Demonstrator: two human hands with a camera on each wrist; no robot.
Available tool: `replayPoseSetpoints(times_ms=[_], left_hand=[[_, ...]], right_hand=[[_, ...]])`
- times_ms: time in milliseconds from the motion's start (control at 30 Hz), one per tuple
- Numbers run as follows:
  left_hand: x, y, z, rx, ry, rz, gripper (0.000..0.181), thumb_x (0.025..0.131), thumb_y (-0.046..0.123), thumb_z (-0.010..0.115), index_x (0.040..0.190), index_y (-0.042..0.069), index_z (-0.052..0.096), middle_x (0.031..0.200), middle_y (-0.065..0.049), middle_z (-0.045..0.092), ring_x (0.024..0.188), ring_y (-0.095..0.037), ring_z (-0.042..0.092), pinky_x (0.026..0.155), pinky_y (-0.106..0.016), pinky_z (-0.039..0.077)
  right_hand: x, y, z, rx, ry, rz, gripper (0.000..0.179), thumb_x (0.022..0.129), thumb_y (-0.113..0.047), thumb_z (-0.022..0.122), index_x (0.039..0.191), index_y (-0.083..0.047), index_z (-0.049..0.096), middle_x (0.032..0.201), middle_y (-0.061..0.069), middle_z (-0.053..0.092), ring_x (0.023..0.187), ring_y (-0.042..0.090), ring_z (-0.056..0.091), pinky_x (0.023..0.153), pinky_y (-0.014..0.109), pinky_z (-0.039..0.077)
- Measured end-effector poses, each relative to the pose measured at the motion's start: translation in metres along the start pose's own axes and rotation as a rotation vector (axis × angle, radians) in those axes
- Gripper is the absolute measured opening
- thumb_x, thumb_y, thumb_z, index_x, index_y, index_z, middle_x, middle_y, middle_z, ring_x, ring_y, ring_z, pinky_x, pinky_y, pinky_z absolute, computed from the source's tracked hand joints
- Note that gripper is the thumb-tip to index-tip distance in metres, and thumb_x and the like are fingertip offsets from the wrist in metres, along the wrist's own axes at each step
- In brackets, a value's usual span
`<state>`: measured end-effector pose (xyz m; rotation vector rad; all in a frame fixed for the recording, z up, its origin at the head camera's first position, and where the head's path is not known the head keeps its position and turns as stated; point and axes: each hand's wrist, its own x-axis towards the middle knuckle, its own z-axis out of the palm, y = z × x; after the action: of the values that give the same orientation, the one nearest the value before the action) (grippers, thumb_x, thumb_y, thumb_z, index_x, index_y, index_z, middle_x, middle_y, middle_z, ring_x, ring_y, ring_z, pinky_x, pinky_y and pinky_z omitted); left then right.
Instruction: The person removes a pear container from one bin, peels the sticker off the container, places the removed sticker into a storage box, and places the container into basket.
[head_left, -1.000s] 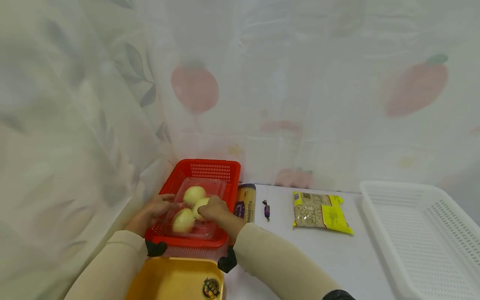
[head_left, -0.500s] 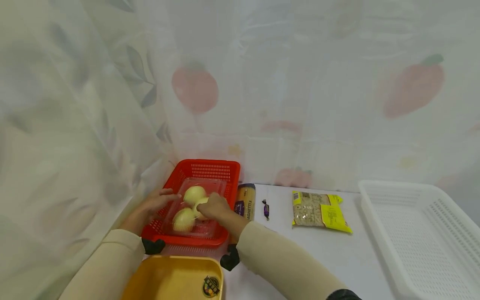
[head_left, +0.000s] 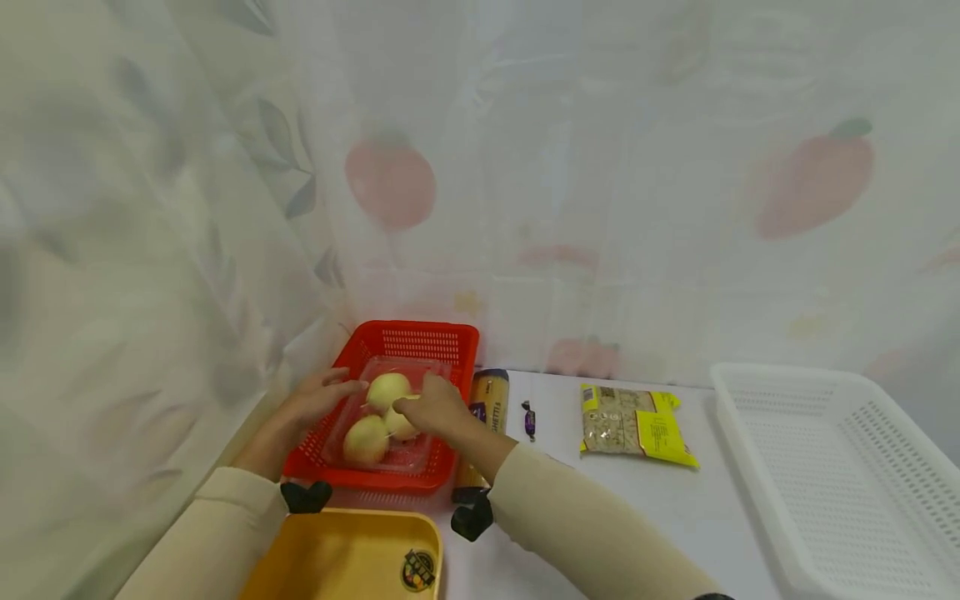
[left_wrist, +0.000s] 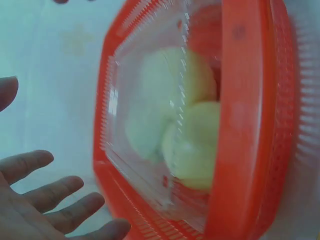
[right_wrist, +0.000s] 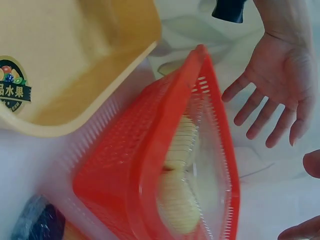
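Observation:
A clear plastic box [head_left: 422,367] with three pale yellow round fruits [head_left: 366,440] lies inside a red perforated basket [head_left: 427,327]. Above the basket's left side hovers my left hand [head_left: 306,412], its fingers extended and spread; the left wrist view shows the same open fingers [left_wrist: 70,210] apart from the basket wall. My right hand [head_left: 448,415] is over the basket's right side, thumb and forefinger apart, partly covering one fruit in the head view. In the right wrist view the box sits tilted within the basket, its lid over the fruits.
A yellow tray [head_left: 352,542] stands in front of the basket. To the right lie a spaghetti pack [head_left: 491,396], a purple-wrapped candy [head_left: 529,421] and a yellow-and-clear bag [head_left: 630,423]. A white basket [head_left: 787,375] stands far right. Printed curtains [head_left: 637,208] border the back and left.
My left hand has moved off the box, up and to the left. My right hand has drawn back slightly rightward, its thumb and fingers parting. The box stays in the red basket.

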<state>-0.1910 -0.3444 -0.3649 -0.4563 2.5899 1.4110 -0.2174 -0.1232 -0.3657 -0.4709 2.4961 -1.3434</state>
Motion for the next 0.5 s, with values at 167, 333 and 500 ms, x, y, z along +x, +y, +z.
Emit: replayPoseSetpoints(times_ms=[167,333,500], left_hand=[[-0.017,0.017,0.006,0.037,0.026,0.030,0.090,0.088,0.053,0.062,0.152,0.004,0.022,0.153,-0.025,0.020,0.135,-0.048,0.021,0.102,-0.063,0.027],[-0.041,0.034,0.015,0.100,0.052,0.115,0.090,0.088,0.054,0.061,0.151,0.001,0.025,0.152,-0.026,0.023,0.135,-0.048,0.022,0.103,-0.062,0.026],[-0.065,0.050,0.027,0.163,0.082,0.188,0.088,0.087,0.054,0.063,0.150,0.003,0.029,0.148,-0.026,0.031,0.130,-0.048,0.030,0.100,-0.063,0.031]], right_hand=[[-0.013,-0.004,-0.018,-0.020,0.000,-0.016,0.082,0.084,-0.041,0.068,0.148,-0.001,0.035,0.145,0.012,0.043,0.125,0.027,0.046,0.097,0.044,0.043],[-0.027,-0.006,-0.033,-0.023,-0.001,-0.048,0.082,0.085,-0.043,0.067,0.149,-0.003,0.034,0.146,0.010,0.042,0.127,0.028,0.045,0.098,0.046,0.042],[-0.043,-0.005,-0.048,-0.021,-0.009,-0.101,0.078,0.086,-0.043,0.066,0.147,-0.004,0.037,0.139,0.010,0.049,0.121,0.029,0.049,0.093,0.045,0.046]])
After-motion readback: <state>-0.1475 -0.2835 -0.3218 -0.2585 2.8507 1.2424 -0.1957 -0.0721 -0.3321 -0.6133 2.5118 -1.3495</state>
